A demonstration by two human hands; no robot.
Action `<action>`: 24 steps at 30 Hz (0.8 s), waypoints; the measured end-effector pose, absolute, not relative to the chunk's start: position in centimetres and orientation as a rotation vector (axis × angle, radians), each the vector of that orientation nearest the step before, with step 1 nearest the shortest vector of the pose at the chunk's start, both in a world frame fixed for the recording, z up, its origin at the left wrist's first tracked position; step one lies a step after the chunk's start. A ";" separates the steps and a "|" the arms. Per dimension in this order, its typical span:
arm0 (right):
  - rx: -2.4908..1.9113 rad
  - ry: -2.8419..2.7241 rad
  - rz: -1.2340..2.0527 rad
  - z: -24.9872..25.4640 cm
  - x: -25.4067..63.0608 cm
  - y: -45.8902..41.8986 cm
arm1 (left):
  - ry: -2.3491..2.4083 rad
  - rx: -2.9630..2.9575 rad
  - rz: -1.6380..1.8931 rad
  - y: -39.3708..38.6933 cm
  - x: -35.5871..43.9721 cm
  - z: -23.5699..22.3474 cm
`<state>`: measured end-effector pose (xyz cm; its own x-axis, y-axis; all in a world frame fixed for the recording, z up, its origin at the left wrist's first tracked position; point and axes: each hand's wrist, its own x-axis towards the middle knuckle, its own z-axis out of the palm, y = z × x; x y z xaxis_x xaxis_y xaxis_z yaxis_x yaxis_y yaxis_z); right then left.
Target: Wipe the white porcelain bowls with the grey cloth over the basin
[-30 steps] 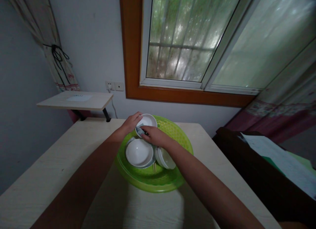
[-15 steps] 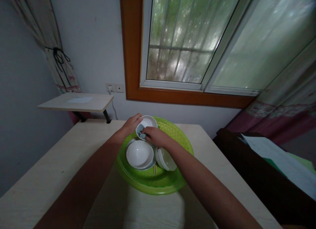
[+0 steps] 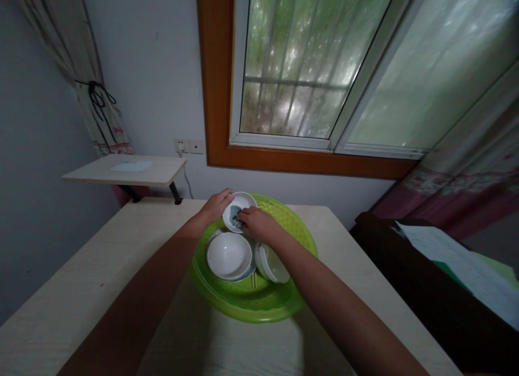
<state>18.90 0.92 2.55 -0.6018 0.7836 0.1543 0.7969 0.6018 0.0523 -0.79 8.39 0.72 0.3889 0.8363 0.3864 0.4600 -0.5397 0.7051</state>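
Grey-blue cloth [image 3: 235, 216] pinched in your right hand [image 3: 254, 222], pressed inside the white bowl [image 3: 245, 200]; your left hand [image 3: 217, 205] grips its rim, likely steadying it. Green basin [image 3: 259, 315] under the bowls probably keeps them gathered.

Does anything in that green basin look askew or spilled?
The nested bowls at the right of the green basin look askew: they lean sideways, while the white bowl left of them sits nearly level. No spill or breakage shows.
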 end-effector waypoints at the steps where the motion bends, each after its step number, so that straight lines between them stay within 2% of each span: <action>1: -1.320 -2.705 -0.145 2.5 18.9 1.0 | 1.107 2.162 1.011 8.4 -0.8 0.7; 10: -1.047 -2.547 0.264 1.3 18.5 1.4 | 1.091 2.163 1.017 8.6 -0.9 0.7; 24: -0.975 -2.560 0.252 1.8 18.5 1.3 | 1.080 2.097 1.047 8.0 -0.8 1.2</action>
